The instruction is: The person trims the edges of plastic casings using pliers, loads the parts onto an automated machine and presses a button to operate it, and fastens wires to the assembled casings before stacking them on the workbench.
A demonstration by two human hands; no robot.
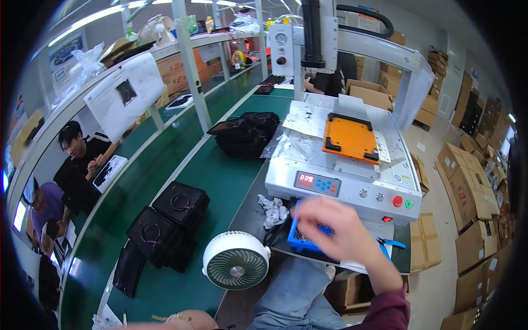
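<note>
My right hand hovers in front of the white benchtop machine, over a blue tray of small metal pieces that look like screws. Its fingers are bent and smeared by motion, so whether they hold anything cannot be made out. At the lower edge, part of my left hand shows, cut off by the frame, with its fingers hidden. On the machine's bed lies an orange plate with black corner pieces. Blue-handled pliers lie right of the tray.
A white fan stands left of my legs. Stacked black cases with coiled wires sit on the green bench, with more black parts behind. Crumpled white paper lies by the machine. Cartons line the right; people sit beyond the bench.
</note>
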